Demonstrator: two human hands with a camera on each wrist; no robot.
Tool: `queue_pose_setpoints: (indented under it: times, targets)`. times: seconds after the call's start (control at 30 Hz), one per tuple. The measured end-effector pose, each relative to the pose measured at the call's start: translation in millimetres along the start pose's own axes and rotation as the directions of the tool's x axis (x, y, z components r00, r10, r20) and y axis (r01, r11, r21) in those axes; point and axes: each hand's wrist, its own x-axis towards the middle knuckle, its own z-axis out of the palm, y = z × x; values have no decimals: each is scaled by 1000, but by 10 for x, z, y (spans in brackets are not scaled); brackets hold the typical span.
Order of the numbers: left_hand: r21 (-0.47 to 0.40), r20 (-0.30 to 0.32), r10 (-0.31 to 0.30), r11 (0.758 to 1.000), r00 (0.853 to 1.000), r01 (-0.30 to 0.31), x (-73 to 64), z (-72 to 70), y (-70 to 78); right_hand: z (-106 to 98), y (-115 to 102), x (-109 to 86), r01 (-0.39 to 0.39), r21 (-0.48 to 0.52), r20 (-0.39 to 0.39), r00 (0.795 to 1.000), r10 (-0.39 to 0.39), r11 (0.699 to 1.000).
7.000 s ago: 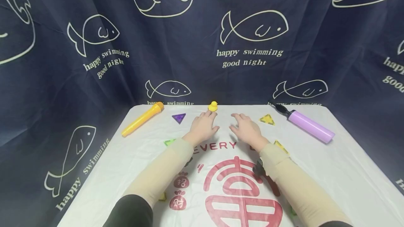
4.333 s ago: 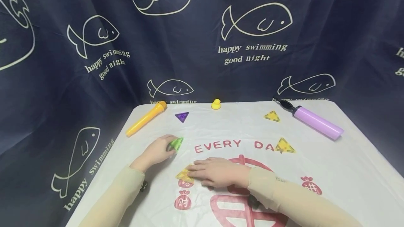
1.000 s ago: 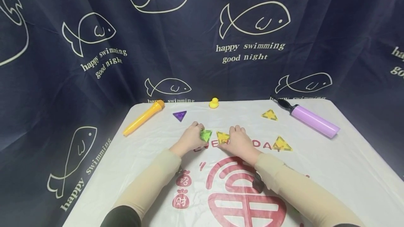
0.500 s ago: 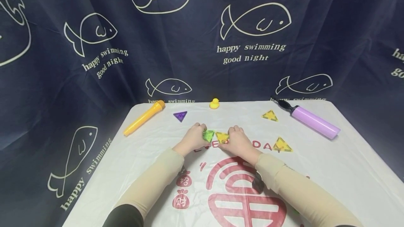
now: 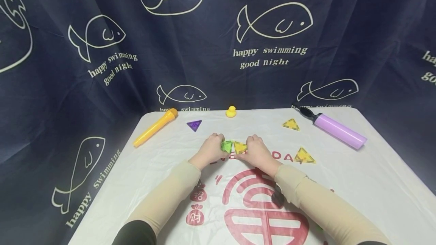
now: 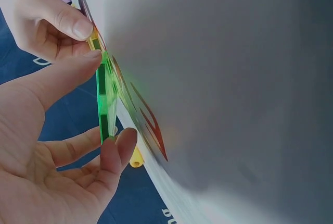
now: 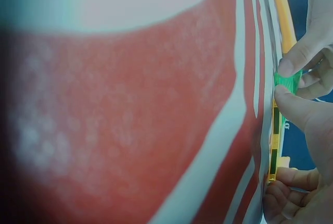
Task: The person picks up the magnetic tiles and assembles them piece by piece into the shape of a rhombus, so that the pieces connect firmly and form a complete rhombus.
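Note:
At the middle of the table, my left hand [image 5: 208, 152] pinches a green triangular magnetic tile [image 5: 226, 146] by its edge. My right hand [image 5: 258, 155] holds a yellow triangular magnetic tile [image 5: 240, 147] the same way. The two tiles lie side by side with their inner corners almost meeting at the far edge. In the left wrist view the green tile [image 6: 102, 99] is seen edge-on between thumb and fingers. From the right wrist the yellow tile [image 7: 274, 140] shows edge-on, thumb at one end and fingers at the other.
A purple triangular tile [image 5: 194, 125] lies at the back left, near an orange toy microphone [image 5: 154, 127]. Two more yellow tiles [image 5: 304, 155] [image 5: 291, 124] are on the right, beside a purple hand pump [image 5: 338, 130]. A yellow rubber duck [image 5: 231, 111] stands at the back edge.
Earlier the hands were empty near the duck, then reached the green and yellow tiles at left. Both tiles came to the middle; lately the left hand slid the green one right, towards the yellow.

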Motion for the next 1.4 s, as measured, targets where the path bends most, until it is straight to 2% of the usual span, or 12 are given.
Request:
queue_pose_setpoints:
  times: [0.23, 0.4, 0.6, 0.97, 1.1, 1.4]
  targets:
    - [-38, 14, -5, 999, 1000, 5, 12, 11, 33, 15, 28, 17, -8, 10, 3, 1000, 8, 1000]
    - [-38, -4, 2, 999, 1000, -2, 30, 28, 28, 2, 31, 6, -3, 16, 5, 1000, 3, 1000]
    - [-88, -28, 11, 996, 1000, -14, 36, 5, 54, -29, 3, -6, -20, 21, 15, 1000, 20, 1000]
    - [-117, -94, 79, 989, 992, -89, 86, 8, 77, -41, 3, -13, -2, 3, 8, 1000, 2, 1000]
    - [-152, -94, 95, 982, 991, -108, 107, 19, 86, -46, -6, -13, 4, -3, 11, 1000, -4, 1000]
    - [-188, -67, 96, 976, 993, -107, 119, 47, 93, -48, -1, -17, 5, -2, 13, 1000, -5, 1000]
